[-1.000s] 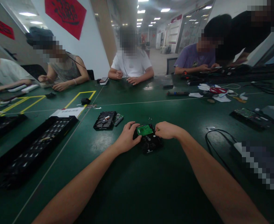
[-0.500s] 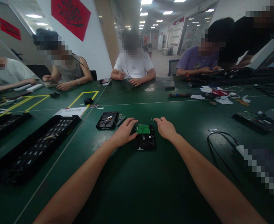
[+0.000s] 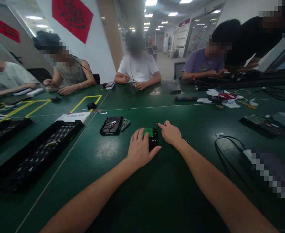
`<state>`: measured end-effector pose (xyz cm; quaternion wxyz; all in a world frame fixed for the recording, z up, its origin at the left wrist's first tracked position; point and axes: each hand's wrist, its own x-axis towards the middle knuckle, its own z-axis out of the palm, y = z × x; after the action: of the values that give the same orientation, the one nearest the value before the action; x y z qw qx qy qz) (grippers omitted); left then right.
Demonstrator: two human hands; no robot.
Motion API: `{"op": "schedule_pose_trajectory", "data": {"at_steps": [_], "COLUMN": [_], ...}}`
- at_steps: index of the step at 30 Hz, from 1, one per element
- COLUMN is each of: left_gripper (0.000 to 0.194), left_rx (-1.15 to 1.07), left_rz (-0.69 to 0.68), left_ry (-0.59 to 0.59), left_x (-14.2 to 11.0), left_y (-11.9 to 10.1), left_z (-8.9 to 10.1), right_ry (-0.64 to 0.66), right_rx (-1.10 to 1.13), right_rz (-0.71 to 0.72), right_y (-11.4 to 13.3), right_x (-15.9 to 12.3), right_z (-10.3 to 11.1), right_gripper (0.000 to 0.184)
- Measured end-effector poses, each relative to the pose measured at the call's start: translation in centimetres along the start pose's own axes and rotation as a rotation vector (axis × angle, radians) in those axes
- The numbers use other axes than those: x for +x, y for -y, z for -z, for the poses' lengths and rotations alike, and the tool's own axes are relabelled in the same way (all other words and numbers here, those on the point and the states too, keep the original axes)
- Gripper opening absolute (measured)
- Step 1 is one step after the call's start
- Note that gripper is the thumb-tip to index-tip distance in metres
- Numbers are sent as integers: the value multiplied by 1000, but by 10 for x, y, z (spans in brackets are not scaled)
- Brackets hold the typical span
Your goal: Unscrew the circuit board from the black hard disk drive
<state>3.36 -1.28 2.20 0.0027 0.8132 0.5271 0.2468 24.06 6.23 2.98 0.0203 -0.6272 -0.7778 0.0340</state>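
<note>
Partly covered, the black drive (image 3: 153, 142) shows a green board (image 3: 150, 132).

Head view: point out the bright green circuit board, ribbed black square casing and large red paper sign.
Green circuit board (image 3: 149, 131), head view, uncovered face.
Black square casing (image 3: 108, 128), head view, ribbed top.
Large red paper sign (image 3: 72, 19), head view, centre.

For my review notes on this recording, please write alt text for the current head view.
A left hand lies over a black device with a green circuit board, while the right hand reaches to tiny parts beyond it on a green table; co-workers sit across.
</note>
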Motion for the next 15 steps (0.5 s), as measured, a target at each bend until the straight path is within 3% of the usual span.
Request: {"op": "schedule_pose_trajectory", "data": {"at_steps": [5,10,15], "left_gripper": [94,82,80], "left_rx": [-26,-40,5], "left_rz": [103,138,135], "left_ry": [-40,-55,-57], "left_x": [-9,-9,-12], "left_y": [-14,-12,-5], "left_z": [-14,-29,-29], "right_ry": [-16,-50,-77], "right_rx": [10,29,39], "right_rz": [30,31,16], "right_y": [-1,-2,-1], "right_x": [0,-2,-7], "right_z": [-3,-5,-4], "right_gripper": [51,47,42]}}
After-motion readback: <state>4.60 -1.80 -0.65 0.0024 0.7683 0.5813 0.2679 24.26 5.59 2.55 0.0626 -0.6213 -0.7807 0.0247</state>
